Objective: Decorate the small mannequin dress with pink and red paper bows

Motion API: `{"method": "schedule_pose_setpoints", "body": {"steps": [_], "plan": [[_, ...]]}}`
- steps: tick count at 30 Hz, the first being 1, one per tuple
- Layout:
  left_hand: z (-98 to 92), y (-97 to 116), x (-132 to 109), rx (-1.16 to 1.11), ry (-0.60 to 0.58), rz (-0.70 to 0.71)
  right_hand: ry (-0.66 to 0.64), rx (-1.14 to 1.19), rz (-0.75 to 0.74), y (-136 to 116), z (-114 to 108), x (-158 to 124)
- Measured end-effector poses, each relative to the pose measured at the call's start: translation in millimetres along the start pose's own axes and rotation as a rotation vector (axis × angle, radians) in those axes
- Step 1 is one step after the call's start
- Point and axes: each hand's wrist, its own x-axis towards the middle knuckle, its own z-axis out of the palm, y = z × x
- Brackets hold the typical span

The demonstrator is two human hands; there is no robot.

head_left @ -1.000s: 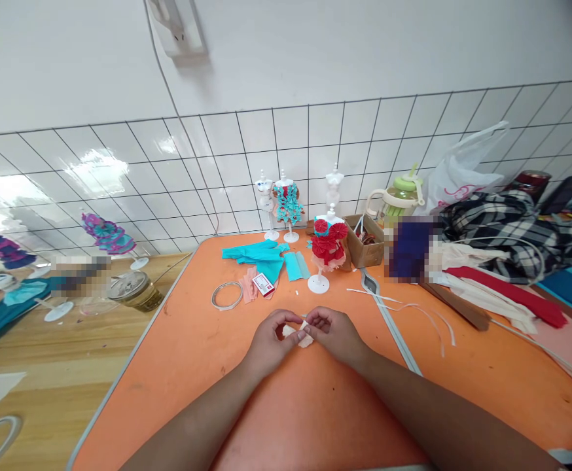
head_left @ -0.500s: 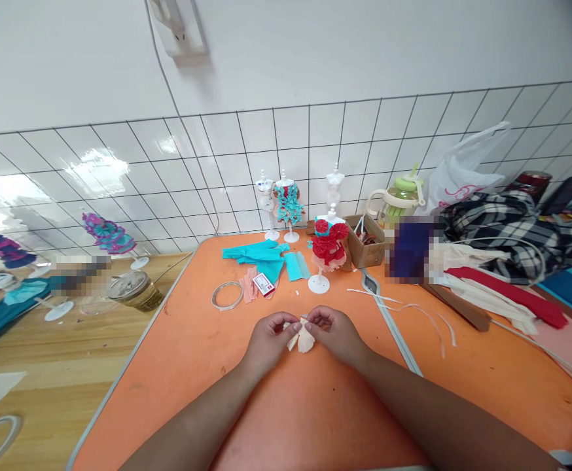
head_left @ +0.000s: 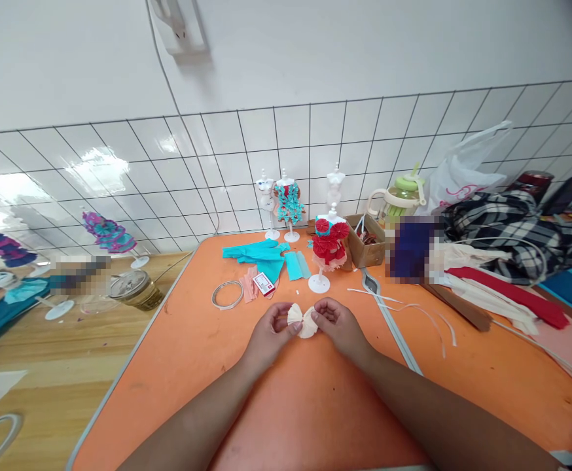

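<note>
Between my two hands is a cream pleated paper rosette (head_left: 303, 324), spread out like a fan above the orange table (head_left: 276, 405). My left hand (head_left: 273, 333) pinches its left edge with thumb and fingers. On the opposite edge, my right hand (head_left: 339, 326) has its thumb and fingertips closed on the paper. Just beyond stands a small dress form in a red ruffled paper dress (head_left: 329, 245) on a round white base. Left of it lie turquoise crepe paper (head_left: 254, 254), pink paper strips (head_left: 250, 286), a small red-and-white box (head_left: 264, 284) and a tape roll (head_left: 228, 295).
Against the tiled wall stand white dress forms (head_left: 265, 196), one wearing turquoise ruffles (head_left: 290, 203). A cardboard box (head_left: 367, 248) and a green-lidded bottle (head_left: 404, 196) are at the back right. Checked cloth (head_left: 506, 229) and paper strips crowd the right; a glass jar (head_left: 136, 291) sits left.
The cream paper has opened from a narrow, folded bunch into a wider, rounder rosette. Both hands have shifted slightly, gripping its outer edges now.
</note>
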Motion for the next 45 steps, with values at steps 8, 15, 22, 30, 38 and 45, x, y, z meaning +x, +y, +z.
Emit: {"method": "schedule_pose_setpoints", "body": {"steps": [8, 15, 22, 30, 38, 45], "plan": [[-1.3, -3.5, -0.1, 0.144, -0.049, 0.023, -0.055, -0.132, -0.045, -7.0, 3.4, -6.2], [1.7, -9.7, -1.5, 0.249, -0.053, 0.011, -0.030, -0.153, 0.028, -1.8, 4.3, -3.3], [0.0, -15.1, 1.4, 0.221, -0.040, 0.015, -0.077, -0.066, 0.055, 1.0, 1.8, -0.8], [-0.5, -12.7, 2.6, 0.188, -0.023, -0.012, -0.089, -0.097, 0.069, 1.0, -0.3, 0.8], [2.8, -9.9, -2.8, 0.282, -0.009, 0.032, -0.122, -0.187, 0.107, -1.6, 3.8, -4.1], [4.1, -6.9, -2.5, 0.239, -0.028, 0.010, -0.220, -0.037, 0.098, -5.5, 2.6, -3.6]]}}
